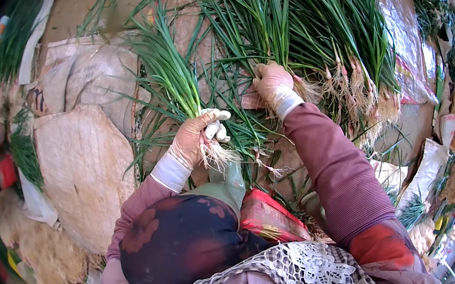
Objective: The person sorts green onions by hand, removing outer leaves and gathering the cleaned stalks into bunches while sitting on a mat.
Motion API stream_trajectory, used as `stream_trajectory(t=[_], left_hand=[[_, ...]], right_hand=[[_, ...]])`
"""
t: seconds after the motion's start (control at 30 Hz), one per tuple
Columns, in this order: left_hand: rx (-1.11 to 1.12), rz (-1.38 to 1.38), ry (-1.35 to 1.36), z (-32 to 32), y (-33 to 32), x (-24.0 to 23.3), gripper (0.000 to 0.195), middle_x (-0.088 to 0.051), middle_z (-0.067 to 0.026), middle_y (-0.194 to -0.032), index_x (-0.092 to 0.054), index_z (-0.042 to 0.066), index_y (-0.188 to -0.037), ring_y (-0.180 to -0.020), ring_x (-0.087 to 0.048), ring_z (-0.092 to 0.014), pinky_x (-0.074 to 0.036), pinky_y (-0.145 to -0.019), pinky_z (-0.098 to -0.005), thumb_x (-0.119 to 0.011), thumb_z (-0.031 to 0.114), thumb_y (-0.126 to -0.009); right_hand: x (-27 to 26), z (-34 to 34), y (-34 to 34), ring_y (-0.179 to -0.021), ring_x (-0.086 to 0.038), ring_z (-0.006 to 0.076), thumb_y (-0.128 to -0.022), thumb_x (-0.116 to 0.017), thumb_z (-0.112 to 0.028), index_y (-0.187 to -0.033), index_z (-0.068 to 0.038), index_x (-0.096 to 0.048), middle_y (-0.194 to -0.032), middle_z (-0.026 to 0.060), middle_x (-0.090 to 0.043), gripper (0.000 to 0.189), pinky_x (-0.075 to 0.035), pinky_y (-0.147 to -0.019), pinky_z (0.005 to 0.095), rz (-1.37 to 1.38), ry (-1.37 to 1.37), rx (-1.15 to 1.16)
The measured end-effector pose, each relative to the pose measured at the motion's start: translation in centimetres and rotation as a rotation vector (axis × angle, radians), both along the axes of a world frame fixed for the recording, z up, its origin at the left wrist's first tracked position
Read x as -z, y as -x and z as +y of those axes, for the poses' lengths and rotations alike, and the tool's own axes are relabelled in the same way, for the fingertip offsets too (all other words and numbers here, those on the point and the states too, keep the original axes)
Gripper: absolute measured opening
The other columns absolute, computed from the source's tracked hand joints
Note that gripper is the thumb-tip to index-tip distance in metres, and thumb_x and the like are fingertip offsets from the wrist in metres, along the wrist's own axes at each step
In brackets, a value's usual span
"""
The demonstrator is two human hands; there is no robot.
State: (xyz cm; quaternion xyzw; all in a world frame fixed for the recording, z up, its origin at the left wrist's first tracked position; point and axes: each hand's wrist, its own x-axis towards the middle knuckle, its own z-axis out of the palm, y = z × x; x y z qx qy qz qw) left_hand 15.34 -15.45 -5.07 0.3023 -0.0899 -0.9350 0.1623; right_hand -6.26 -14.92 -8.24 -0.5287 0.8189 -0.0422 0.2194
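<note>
My left hand (pixel 193 135), in a pale rubber glove with whitish fingers, is closed around the stems of a bunch of green onions (pixel 171 77). Its leaves point up and left; pale roots hang below the palm. My right hand (pixel 274 81), gloved too, curls over stems at the near left edge of a large pile of green onions (pixel 336 22). Its fingertips are partly hidden. The pile's pinkish bulbs and tangled roots (pixel 357 86) face right and towards me. Loose green leaves and a few thin onions (pixel 268 165) lie between my hands.
Flattened woven sacks (pixel 93 75) cover the ground on the left. A red package or seat (pixel 271 218) is beside my knee (pixel 178 244). Clear plastic sheeting (pixel 408 32) lies right of the pile. More green onions (pixel 20 34) are bundled at the far left.
</note>
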Motion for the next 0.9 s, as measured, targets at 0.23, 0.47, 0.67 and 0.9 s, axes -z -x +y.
stream_trajectory(t=[0.23,0.47,0.67,0.9], left_hand=[[0.083,-0.352,0.243,0.2,-0.5,1.7,0.027,-0.057,-0.0051,-0.07,-0.053,0.001,-0.101,-0.052,-0.051,-0.01,-0.043,-0.047,-0.0203,-0.046,0.02,-0.084],[-0.228,-0.209,0.197,0.3,-0.1,-0.3,0.028,-0.052,-0.0024,-0.059,-0.05,-0.002,-0.1,-0.058,-0.054,-0.013,-0.047,-0.055,-0.0283,-0.051,0.018,-0.081],[0.068,-0.131,0.008,1.3,-0.4,1.3,0.032,-0.049,-0.0018,-0.054,-0.051,-0.005,-0.098,-0.053,-0.052,-0.016,-0.047,-0.054,-0.032,-0.046,0.023,-0.083],[-0.115,-0.267,0.108,1.4,1.5,-0.5,0.026,-0.058,-0.0109,-0.079,-0.047,-0.004,-0.103,-0.064,-0.056,-0.015,-0.047,-0.057,-0.0247,-0.049,0.009,-0.08]], right_hand=[[-6.0,3.8,-6.4,-0.07,-0.055,0.0307,-0.077,-0.045,-0.032,-0.085,-0.009,-0.052,-0.071,0.016,-0.055,0.025,-0.043,-0.064,0.0401,-0.456,-0.132,-0.364],[-3.0,4.3,-1.1,-0.069,-0.056,0.0278,-0.074,-0.05,-0.032,-0.077,-0.009,-0.056,-0.071,0.0097,-0.057,0.024,-0.043,-0.06,0.0382,-0.155,0.183,0.056],[-4.8,4.8,-0.9,-0.071,-0.056,0.0288,-0.071,-0.053,-0.036,-0.08,-0.006,-0.054,-0.076,0.013,-0.058,0.031,-0.044,-0.065,0.0368,-0.354,-0.375,-0.043],[-4.9,4.8,-3.2,-0.077,-0.055,0.0317,-0.076,-0.046,-0.04,-0.081,-0.008,-0.059,-0.078,0.0161,-0.058,0.035,-0.042,-0.069,0.0393,-0.487,-0.03,-0.099]])
